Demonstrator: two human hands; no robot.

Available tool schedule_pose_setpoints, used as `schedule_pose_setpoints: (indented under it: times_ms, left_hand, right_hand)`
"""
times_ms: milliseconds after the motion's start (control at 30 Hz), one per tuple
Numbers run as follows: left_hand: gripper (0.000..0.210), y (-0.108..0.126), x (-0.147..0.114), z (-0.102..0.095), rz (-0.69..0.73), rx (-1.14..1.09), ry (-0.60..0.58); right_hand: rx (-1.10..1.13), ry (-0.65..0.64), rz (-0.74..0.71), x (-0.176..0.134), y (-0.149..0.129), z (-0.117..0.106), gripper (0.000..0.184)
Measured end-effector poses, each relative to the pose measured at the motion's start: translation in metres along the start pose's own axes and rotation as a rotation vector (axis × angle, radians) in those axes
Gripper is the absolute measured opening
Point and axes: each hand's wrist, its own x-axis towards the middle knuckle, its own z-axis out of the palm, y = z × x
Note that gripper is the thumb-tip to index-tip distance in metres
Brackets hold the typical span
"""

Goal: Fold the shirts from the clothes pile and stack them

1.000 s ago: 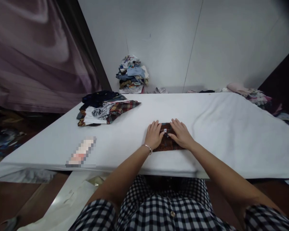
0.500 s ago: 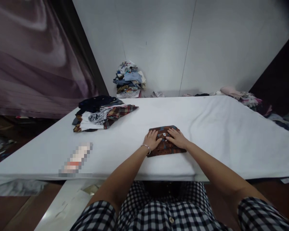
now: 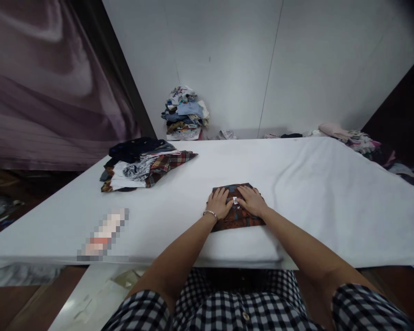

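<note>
A folded brown shirt with blue-grey patches (image 3: 239, 222) lies flat near the front of the white-covered table (image 3: 307, 197). Its white neck label and a button show between my thumbs. Flat on the shirt's left part rests my left hand (image 3: 220, 203), fingers stretched out, a bracelet at the wrist. My right hand (image 3: 252, 200) presses flat on the right part, its fingers also extended. Both thumbs point inward toward the label. Neither hand grips the cloth.
A loose pile of clothes (image 3: 134, 168) lies at the table's left, a pixelated object (image 3: 103, 234) nearer the front edge. Behind the table, a taller clothes stack (image 3: 184, 115) stands by the wall. More garments (image 3: 352, 138) lie beyond the right edge. A purple curtain (image 3: 48, 92) hangs left.
My hands have shifted slightly on the shirt, the right hand inward, thumbs now closer to the label. The whole view has tilted a little. The shirt stays folded.
</note>
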Motion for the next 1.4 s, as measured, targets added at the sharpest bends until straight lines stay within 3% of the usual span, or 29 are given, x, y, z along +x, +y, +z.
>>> schedule_pose_setpoints:
  times_ms: [133,200,267,367,433,500,633,833,967,1200,1333,1400]
  left_hand:
    - [0.062,0.002,0.005,-0.003,-0.012,-0.044,-0.009]
    - [0.061,0.001,0.010,-0.010,-0.037,-0.127,-0.042]
    - [0.057,-0.005,0.012,-0.022,-0.092,-0.252,-0.022]
    - [0.051,-0.025,0.002,-0.042,-0.270,-0.370,0.159]
    - [0.050,-0.038,-0.011,-0.051,-0.418,-0.355,0.220]
    - [0.050,-0.045,-0.025,-0.053,-0.513,-0.314,0.169]
    - [0.052,-0.035,-0.031,-0.044,-0.511,-0.345,0.081]
    - [0.040,-0.014,-0.010,-0.040,-0.679,-0.888,0.052]
    - [0.032,-0.006,-0.008,-0.042,-0.652,-1.014,0.029]
    - [0.017,-0.003,-0.034,-0.039,-0.691,-1.292,0.066]
    - [0.013,-0.009,-0.056,-0.034,-0.800,-1.451,0.105]
    - [0.015,-0.009,-0.065,-0.033,-0.841,-1.528,0.105]
  right_hand:
    - [0.057,-0.020,0.018,0.004,-0.004,-0.007,0.060]
    - [0.165,-0.058,0.040,0.006,-0.005,-0.018,0.059]
    - [0.334,-0.015,0.107,0.003,-0.002,-0.032,0.058]
    - [0.575,0.241,0.303,-0.018,0.010,-0.047,0.056]
    - [0.701,0.350,0.444,-0.040,0.020,-0.050,0.051]
    - [0.852,0.343,0.595,-0.063,0.027,-0.048,0.050]
    - [1.142,0.285,0.802,-0.090,0.023,-0.047,0.060]
    - [1.338,0.269,0.842,-0.106,0.001,-0.059,0.062]
    - [1.358,0.301,0.839,-0.118,-0.002,-0.053,0.062]
    - [1.308,0.319,0.780,-0.124,-0.003,-0.048,0.060]
    - [1.362,0.395,0.782,-0.140,-0.024,-0.052,0.045]
    - [1.501,0.313,0.794,-0.152,-0.042,-0.053,0.036]
